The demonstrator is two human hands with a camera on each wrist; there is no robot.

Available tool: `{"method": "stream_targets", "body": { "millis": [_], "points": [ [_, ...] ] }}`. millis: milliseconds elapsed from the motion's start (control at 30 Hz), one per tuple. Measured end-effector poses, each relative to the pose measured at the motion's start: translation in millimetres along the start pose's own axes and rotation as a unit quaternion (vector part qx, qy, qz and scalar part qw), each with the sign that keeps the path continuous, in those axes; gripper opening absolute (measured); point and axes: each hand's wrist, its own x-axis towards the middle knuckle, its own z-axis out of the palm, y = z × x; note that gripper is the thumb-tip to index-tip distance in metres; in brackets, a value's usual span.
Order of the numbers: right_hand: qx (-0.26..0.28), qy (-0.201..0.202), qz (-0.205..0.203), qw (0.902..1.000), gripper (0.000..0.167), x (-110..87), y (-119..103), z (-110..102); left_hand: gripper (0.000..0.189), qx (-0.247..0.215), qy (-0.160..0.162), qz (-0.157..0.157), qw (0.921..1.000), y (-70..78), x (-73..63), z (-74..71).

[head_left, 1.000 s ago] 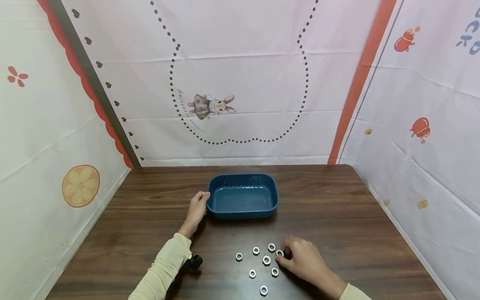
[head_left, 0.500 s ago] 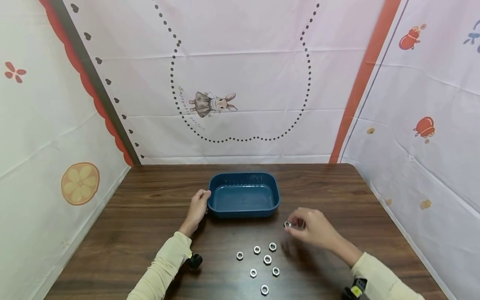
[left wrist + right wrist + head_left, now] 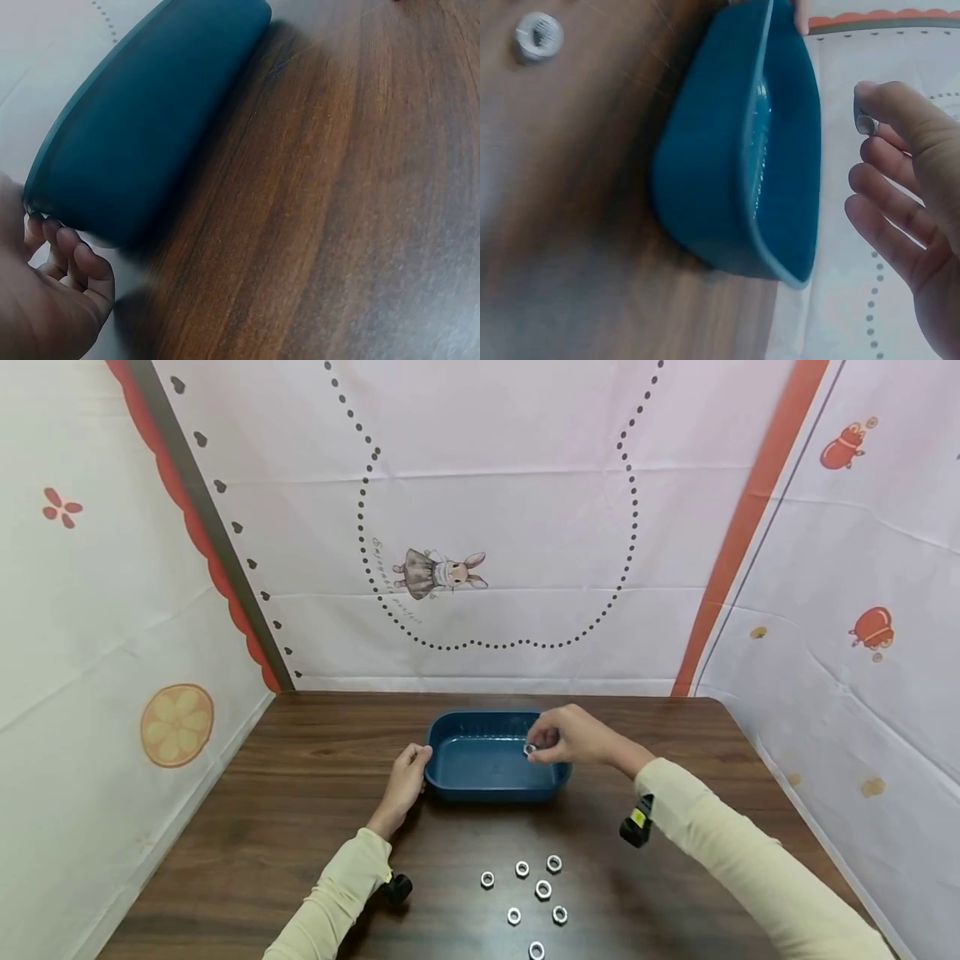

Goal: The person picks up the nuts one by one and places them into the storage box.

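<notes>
A blue plastic bin stands on the wooden table. At its left end my left hand holds the rim, thumb on top and curled fingers against the outer wall. My right hand is above the bin's right part. Between its thumb and index finger it pinches a metal hex nut, clear of the rim. The bin's visible floor holds nothing. Several more nuts, one of them a nut near the middle of the group, lie loose on the table in front of the bin.
The brown wooden table reaches back to a white printed cloth hanging behind it. More cloth hangs along both sides. A black wrist camera sits under the right forearm, another black camera by the left.
My right hand has picked up a nut from the table and carried it forward and left, over the bin. The left hand stays at the bin's left end. The head view has shifted slightly.
</notes>
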Motion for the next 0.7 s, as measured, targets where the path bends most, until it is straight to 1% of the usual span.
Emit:
{"method": "stream_targets", "body": {
  "millis": [200, 233, 267, 433, 533, 700],
  "points": [
    [-0.017, -0.028, -0.031, 0.9990, 0.018, 50.4, 16, 13, 0.034, -0.004, 0.007, 0.005, 1.0000, -3.5, -2.1, -0.5],
    [-0.018, -0.030, -0.035, 0.9988, 0.019, 58.2, 18, 16, 0.035, -0.004, 0.012, 0.008, 0.9999, -8.5, -0.4, 0.1],
    [-0.018, -0.032, -0.039, 0.9986, 0.019, 65.1, 19, 19, 0.035, -0.003, 0.011, 0.006, 0.9999, -8.7, -0.6, -0.3],
    [-0.044, -0.049, -0.058, 0.9961, 0.022, 98.4, 20, 33, 0.033, 0.000, -0.006, -0.006, 1.0000, -8.1, -0.3, -2.4],
    [-0.056, -0.070, -0.056, 0.9944, 0.025, 116.5, 19, 42, 0.031, 0.000, -0.010, -0.007, 0.9999, -5.6, -1.0, -1.5],
    [-0.068, -0.105, -0.029, 0.9918, 0.025, 138.1, 18, 57, 0.032, 0.015, 0.004, 0.004, 0.9999, -3.5, -3.4, 0.0]
  ]
}}
